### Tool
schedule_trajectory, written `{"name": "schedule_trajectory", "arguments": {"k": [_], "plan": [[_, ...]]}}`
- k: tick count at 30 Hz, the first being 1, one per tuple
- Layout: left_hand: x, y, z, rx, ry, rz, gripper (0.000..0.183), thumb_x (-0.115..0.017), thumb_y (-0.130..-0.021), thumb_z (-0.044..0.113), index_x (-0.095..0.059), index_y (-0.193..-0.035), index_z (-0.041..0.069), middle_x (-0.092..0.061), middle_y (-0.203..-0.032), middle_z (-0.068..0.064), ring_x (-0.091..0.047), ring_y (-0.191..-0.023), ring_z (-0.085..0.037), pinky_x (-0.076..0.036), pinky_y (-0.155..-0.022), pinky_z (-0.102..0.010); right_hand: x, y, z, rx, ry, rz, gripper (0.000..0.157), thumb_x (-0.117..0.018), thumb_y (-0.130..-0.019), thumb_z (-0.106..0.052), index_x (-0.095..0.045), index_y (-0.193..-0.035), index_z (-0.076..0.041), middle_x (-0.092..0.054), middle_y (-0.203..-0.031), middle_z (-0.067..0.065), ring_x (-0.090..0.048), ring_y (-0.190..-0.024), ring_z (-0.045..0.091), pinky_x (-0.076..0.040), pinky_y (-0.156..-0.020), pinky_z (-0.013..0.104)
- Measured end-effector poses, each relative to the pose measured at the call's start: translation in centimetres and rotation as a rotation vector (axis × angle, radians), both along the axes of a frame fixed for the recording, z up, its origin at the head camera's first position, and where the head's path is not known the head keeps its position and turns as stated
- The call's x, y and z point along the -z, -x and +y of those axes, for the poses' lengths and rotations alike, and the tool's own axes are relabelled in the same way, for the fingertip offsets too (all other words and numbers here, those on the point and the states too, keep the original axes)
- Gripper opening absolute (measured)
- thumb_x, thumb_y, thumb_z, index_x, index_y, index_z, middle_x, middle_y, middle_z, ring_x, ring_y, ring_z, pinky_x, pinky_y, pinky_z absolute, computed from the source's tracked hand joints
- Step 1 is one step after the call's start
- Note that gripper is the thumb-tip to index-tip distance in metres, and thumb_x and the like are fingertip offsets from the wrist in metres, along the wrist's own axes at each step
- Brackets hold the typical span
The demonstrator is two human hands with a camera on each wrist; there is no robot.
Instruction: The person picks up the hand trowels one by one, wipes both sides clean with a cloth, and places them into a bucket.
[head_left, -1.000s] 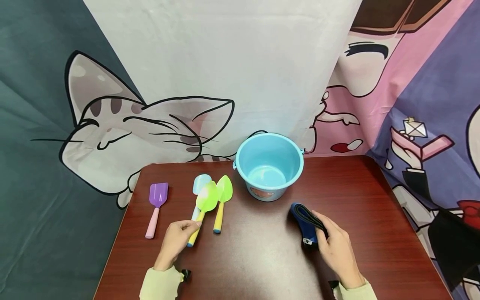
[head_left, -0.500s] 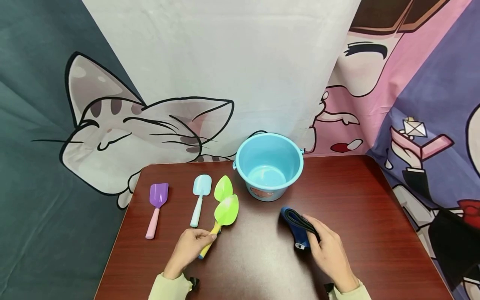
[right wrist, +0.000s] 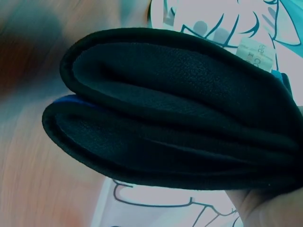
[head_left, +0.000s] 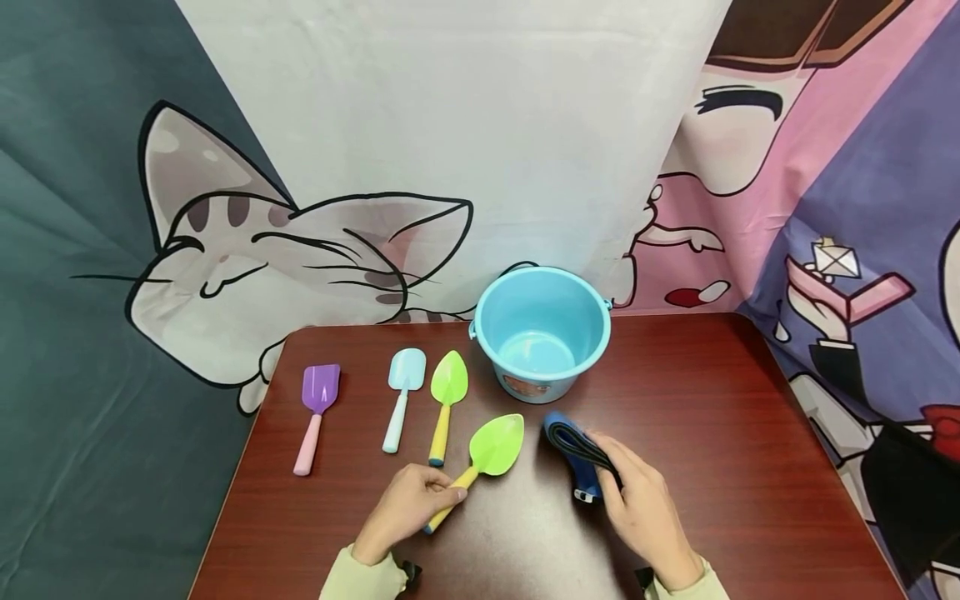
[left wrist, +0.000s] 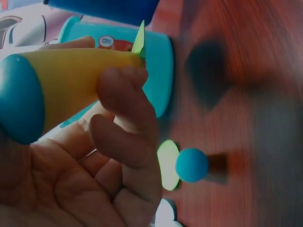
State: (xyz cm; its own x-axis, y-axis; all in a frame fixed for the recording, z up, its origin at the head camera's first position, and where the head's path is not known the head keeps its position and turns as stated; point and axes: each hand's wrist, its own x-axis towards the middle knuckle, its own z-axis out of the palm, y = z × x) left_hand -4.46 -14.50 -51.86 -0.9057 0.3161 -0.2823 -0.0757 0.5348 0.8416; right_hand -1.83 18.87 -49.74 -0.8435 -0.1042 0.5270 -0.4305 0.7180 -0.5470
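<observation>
Green trowel [head_left: 497,443]: on the near side of the bucket [head_left: 538,292], a little left of the bucket's middle, off its wall.
Trowel's long axis: slanting, yellow handle [left wrist: 71,85] end near and left, blade tip far and right, aimed roughly at the bucket.
Left hand [head_left: 410,504]: thumb and fingers pinch that handle; of the two hands, this one is nearer the trowel.
Folded blue item [head_left: 583,475]: black-edged, in front of the bucket, just right of the blade tip, a gap showing between them.
Right hand [head_left: 641,508]: grips the folded item from its right side, in front of the bucket and right of its middle.
Tools lying left of the bucket: second green trowel [head_left: 450,379] nearest it, then pale-blue spade [head_left: 407,368], then purple spade [head_left: 321,387], handles toward the person.
Trowel's height off the table [head_left: 712,400]: seems raised; how far, I cannot tell.
</observation>
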Motion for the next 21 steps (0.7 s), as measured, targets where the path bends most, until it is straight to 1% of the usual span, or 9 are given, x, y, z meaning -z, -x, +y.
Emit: {"name": "schedule_trajectory", "arguments": {"k": [4, 11, 17, 20, 21], "plan": [[-0.2, -0.2, 0.6, 0.012, -0.002, -0.011, 0.019, -0.079, -0.086, 0.029, -0.079, -0.087, 0.010, -0.067, -0.069, 0.006, -0.056, -0.058, -0.008, -0.046, -0.052, -0.025, -0.1, 0.0, -0.5, -0.026, -0.013, 0.017, 0.059, -0.071, -0.078, 0.011, -0.065, -0.133, -0.010, -0.067, -0.128, 0.006, -0.067, -0.112, 0.026, -0.031, -0.103, 0.008], [-0.2, -0.4, 1.3, 0.046, 0.019, 0.003, 0.021, -0.080, -0.085, 0.031, -0.079, -0.087, 0.010, -0.067, -0.068, 0.007, -0.055, -0.057, -0.006, -0.045, -0.052, -0.024, 0.0, -0.2, -1.5, -0.084, -0.005, -0.013, 0.054, -0.064, -0.083, 0.007, -0.062, -0.136, -0.005, -0.065, -0.131, 0.012, -0.063, -0.116, 0.031, -0.028, -0.108, 0.011], [-0.1, -0.3, 2.1, 0.061, 0.030, 0.019, 0.019, -0.080, -0.084, 0.031, -0.080, -0.087, 0.012, -0.067, -0.069, 0.008, -0.055, -0.058, -0.004, -0.046, -0.054, -0.024, 0.0, -0.5, -3.1, -0.171, 0.000, 0.033, 0.053, -0.061, -0.083, 0.004, -0.062, -0.135, -0.006, -0.064, -0.133, 0.010, -0.063, -0.118, 0.029, -0.033, -0.110, 0.019], [-0.1, -0.3, 2.4, 0.068, 0.026, 0.023, 0.018, -0.080, -0.085, 0.030, -0.080, -0.087, 0.012, -0.068, -0.070, 0.008, -0.056, -0.059, -0.004, -0.046, -0.055, -0.024, 0.0, -0.6, -3.9, -0.220, -0.007, 0.057, 0.054, -0.060, -0.082, 0.003, -0.062, -0.135, -0.005, -0.064, -0.133, 0.010, -0.063, -0.119, 0.029, -0.033, -0.111, 0.021], [-0.1, -0.2, 2.5, 0.071, 0.025, 0.026, 0.018, -0.079, -0.085, 0.030, -0.080, -0.087, 0.013, -0.068, -0.070, 0.008, -0.056, -0.059, -0.004, -0.046, -0.055, -0.024, 0.1, -0.6, -4.1, -0.237, -0.010, 0.052, 0.054, -0.059, -0.082, 0.003, -0.062, -0.135, -0.006, -0.064, -0.134, 0.010, -0.062, -0.120, 0.028, -0.032, -0.111, 0.020]]}}
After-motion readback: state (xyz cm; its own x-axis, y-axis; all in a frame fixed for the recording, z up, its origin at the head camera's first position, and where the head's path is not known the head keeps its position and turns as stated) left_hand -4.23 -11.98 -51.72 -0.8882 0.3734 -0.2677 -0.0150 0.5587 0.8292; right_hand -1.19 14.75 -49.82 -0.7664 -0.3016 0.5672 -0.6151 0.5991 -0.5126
